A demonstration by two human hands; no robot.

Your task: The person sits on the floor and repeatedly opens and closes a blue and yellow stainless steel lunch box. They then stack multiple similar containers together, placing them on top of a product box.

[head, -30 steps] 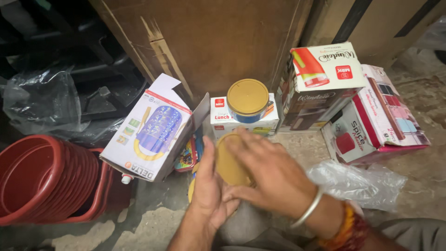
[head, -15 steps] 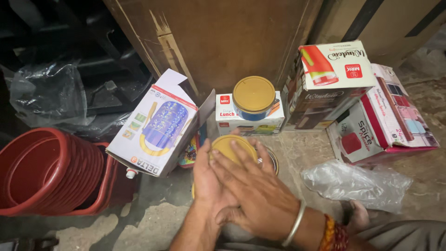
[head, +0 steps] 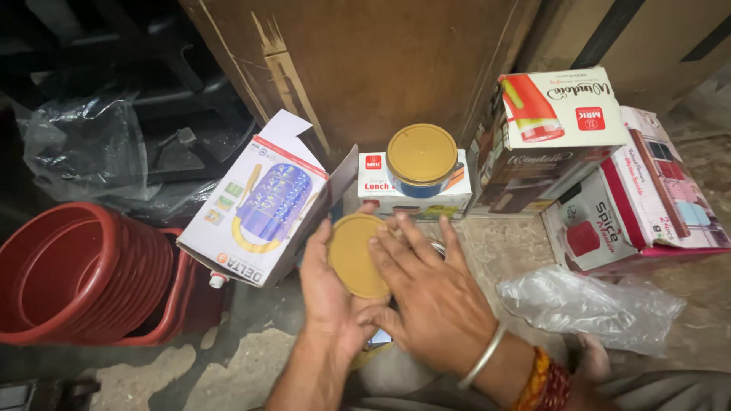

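Your left hand [head: 327, 293] cups a round mustard-yellow lid [head: 356, 255] from its left edge, fingers grasping the rim. Your right hand [head: 426, 293] lies flat against the lid's right side, fingers spread and released, gripping nothing; a metal bangle and red threads circle that wrist. The lid sits above the floor, just in front of a small white box [head: 415, 199]. On that box stands a blue container with a matching yellow lid [head: 421, 158]. Left of the white box lies an open carton showing a purple item [head: 259, 209]; farther left, stacked red tubs [head: 76, 274]. Right of it, two printed boxes [head: 601, 167] and a crumpled clear plastic bag [head: 590, 304].
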